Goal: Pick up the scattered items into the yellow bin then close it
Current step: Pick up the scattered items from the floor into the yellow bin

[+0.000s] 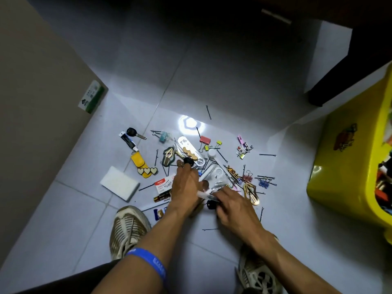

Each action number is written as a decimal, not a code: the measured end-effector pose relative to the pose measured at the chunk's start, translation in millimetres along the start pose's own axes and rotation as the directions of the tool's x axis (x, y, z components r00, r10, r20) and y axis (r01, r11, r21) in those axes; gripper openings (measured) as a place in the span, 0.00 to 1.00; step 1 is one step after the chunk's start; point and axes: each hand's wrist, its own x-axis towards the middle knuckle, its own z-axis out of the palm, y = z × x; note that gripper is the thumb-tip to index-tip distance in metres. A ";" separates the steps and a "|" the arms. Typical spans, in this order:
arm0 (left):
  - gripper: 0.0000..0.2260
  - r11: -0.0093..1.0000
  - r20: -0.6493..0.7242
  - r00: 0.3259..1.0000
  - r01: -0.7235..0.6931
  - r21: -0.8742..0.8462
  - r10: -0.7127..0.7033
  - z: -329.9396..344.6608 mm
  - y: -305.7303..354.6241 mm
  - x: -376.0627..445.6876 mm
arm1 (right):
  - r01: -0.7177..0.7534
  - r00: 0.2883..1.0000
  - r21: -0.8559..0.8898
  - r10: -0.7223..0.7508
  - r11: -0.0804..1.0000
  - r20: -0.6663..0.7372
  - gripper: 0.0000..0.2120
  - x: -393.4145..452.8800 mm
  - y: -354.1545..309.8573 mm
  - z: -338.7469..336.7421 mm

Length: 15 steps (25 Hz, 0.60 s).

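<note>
Small items lie scattered on the tiled floor: a car key [133,132], a yellow tag with hearts [142,165], a red binder clip [205,140], a white sponge [119,183] and several black hairpins. My left hand [186,187] reaches into the pile, its fingers curled round a black round object [188,161] and a clear plastic tube [204,194]. Next to it, my right hand [231,203] grips a black key fob [212,205] along with clear plastic pieces. The yellow bin [347,166] stands open at the right, with things inside.
A brown cardboard box [42,115] fills the left side. Dark furniture [350,66] stands at the back right, above the bin. My two shoes [127,228] are planted on the floor just below the pile. More binder clips [264,182] lie right of my hands.
</note>
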 end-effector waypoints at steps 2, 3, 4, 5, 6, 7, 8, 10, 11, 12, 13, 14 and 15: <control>0.10 0.996 0.042 0.999 -0.009 -0.086 0.013 -4.3 -11.8 4.0 | 0.019 0.999 -0.019 -0.018 1.000 0.048 0.14 8.2 0.6 6.2; 0.11 0.989 0.048 0.999 0.008 -0.147 -0.001 -6.0 -17.0 3.4 | 0.030 0.998 -0.015 -0.029 0.999 0.055 0.16 12.9 2.3 8.6; 0.10 0.976 0.034 0.998 0.054 -0.213 -0.047 -8.4 -20.2 2.1 | 0.055 0.996 -0.013 -0.054 0.998 0.070 0.19 16.8 4.1 11.1; 0.09 0.949 0.010 0.993 0.115 -0.295 -0.117 -10.1 -21.8 1.4 | 0.091 0.990 -0.010 -0.089 0.996 0.106 0.22 19.9 5.4 13.2; 0.07 0.902 -0.015 0.980 0.177 -0.394 -0.199 -11.8 -21.7 0.7 | 0.133 0.980 -0.016 -0.130 0.991 0.150 0.24 23.0 6.3 15.3; 0.07 0.829 -0.028 0.961 0.222 -0.514 -0.274 -13.2 -20.8 1.4 | 0.175 0.967 -0.034 -0.165 0.984 0.193 0.24 26.4 6.7 16.4; 0.08 0.743 -0.015 0.945 0.248 -0.621 -0.328 -14.8 -19.9 2.8 | 0.207 0.957 -0.061 -0.189 0.976 0.220 0.23 29.4 7.2 17.5; 0.07 0.617 0.042 0.932 0.272 -0.739 -0.360 -18.8 -17.9 7.1 | 0.230 0.959 -0.130 -0.202 0.964 0.197 0.17 32.5 7.6 19.5; 0.07 0.566 0.085 0.926 0.295 -0.770 -0.367 -20.7 -17.3 8.5 | 0.226 0.964 -0.155 -0.199 0.962 0.175 0.14 32.2 7.6 20.0; 0.09 0.512 0.124 0.916 0.321 -0.797 -0.381 -22.7 -16.7 9.5 | 0.207 0.970 -0.151 -0.182 0.967 0.164 0.11 30.5 6.9 19.5; 0.10 0.448 0.161 0.903 0.344 -0.825 -0.398 -24.0 -16.5 9.8 | 0.157 0.977 -0.116 -0.138 0.981 0.161 0.08 27.4 5.3 16.7; 0.11 0.390 0.191 0.890 0.363 -0.846 -0.414 -25.7 -16.5 8.8 | 0.079 0.987 -0.071 -0.068 0.994 0.146 0.06 23.0 4.4 13.2; 0.11 0.355 0.211 0.882 0.374 -0.857 -0.421 -27.5 -17.3 7.1 | -0.021 0.992 -0.031 0.025 0.999 0.123 0.04 19.1 5.4 8.9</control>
